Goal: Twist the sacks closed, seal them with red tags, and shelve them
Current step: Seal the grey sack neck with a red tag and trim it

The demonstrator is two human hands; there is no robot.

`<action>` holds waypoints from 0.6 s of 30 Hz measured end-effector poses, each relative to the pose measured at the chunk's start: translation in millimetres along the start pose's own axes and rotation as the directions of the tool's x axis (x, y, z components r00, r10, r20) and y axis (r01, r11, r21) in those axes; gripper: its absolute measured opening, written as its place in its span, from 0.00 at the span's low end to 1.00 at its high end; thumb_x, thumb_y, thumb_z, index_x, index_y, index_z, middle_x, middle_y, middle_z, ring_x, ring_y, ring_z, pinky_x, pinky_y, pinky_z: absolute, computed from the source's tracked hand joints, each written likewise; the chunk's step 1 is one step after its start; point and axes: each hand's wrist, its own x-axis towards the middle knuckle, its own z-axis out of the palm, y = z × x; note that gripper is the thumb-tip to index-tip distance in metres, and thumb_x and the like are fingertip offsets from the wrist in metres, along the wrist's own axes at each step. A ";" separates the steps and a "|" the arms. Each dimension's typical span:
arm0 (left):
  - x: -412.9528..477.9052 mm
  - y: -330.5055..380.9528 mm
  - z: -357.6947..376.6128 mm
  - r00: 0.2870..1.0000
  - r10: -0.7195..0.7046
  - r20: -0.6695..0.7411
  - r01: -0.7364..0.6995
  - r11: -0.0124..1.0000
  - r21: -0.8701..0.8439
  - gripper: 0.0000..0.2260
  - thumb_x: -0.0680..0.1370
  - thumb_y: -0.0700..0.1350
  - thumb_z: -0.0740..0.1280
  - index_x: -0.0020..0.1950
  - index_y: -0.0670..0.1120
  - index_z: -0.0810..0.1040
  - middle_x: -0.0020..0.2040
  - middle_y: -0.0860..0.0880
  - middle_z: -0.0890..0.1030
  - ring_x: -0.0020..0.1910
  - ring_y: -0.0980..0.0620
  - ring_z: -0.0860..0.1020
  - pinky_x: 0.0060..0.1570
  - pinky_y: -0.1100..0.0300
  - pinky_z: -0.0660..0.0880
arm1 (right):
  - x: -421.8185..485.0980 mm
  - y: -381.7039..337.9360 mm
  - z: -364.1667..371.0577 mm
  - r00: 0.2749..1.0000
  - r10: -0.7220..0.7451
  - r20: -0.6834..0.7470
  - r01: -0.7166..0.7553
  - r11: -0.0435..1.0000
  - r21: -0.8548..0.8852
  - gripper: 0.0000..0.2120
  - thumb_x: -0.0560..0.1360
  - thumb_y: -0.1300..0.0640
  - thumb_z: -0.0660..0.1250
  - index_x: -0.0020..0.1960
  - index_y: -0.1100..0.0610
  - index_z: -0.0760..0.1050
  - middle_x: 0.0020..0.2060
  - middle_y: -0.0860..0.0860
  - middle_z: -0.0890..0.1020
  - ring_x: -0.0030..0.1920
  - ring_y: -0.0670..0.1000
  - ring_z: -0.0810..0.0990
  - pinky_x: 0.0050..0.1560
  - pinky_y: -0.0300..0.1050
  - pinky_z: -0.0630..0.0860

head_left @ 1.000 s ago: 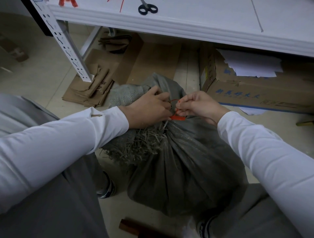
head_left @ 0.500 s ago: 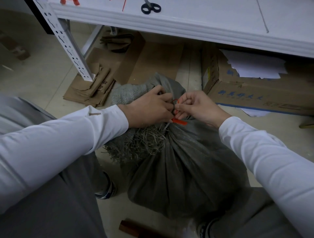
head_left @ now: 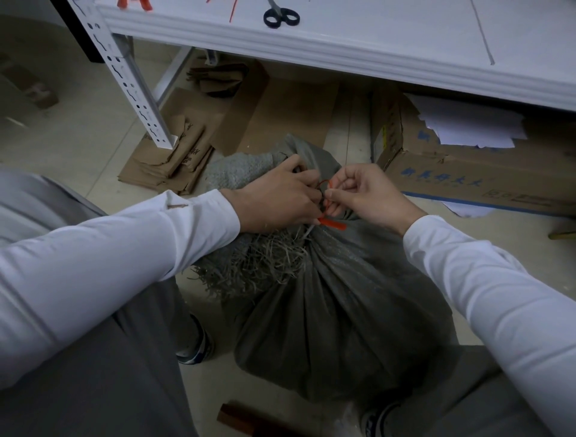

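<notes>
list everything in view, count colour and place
sack: one, dark grey, on the floor
red tag: one, red, at the sack's neck
shelf: one, white, above the sack
scissors: one pair, black handles, on the shelf
spare tags: a few, red, shelf's left end
box: one, brown, under the shelf at right
papers: some, white, on the box
flattened cardboard: several, brown, floor by the shelf post
left hand: one, white sleeve, grips the sack's neck
right hand: one, white sleeve, pinches the red tag

Black scissors (head_left: 281,17), cardboard box (head_left: 467,177) (papers (head_left: 473,128) atop), flattened cardboard (head_left: 174,162)
</notes>
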 end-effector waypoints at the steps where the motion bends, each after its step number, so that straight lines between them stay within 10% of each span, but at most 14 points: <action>1: 0.1 -0.2 0.1 1.000 0.002 -0.003 -0.002 1.000 0.002 0.14 0.78 0.55 0.59 0.41 0.53 0.81 0.38 0.55 0.80 0.45 0.48 0.72 0.48 0.51 0.64 | 0.2 -0.2 -0.3 1.000 -0.003 -0.001 0.003 1.000 -0.004 0.03 0.76 0.69 0.67 0.44 0.63 0.75 0.32 0.57 0.82 0.31 0.47 0.83 0.33 0.36 0.79; 18: 1.1 -1.8 1.1 1.000 0.002 0.010 -0.002 1.000 0.006 0.17 0.78 0.56 0.55 0.42 0.54 0.82 0.39 0.56 0.80 0.46 0.48 0.73 0.48 0.52 0.62 | 2.9 -0.4 -1.5 1.000 -0.005 0.009 0.006 0.998 -0.062 0.02 0.76 0.68 0.67 0.48 0.67 0.75 0.32 0.56 0.82 0.30 0.47 0.82 0.33 0.36 0.78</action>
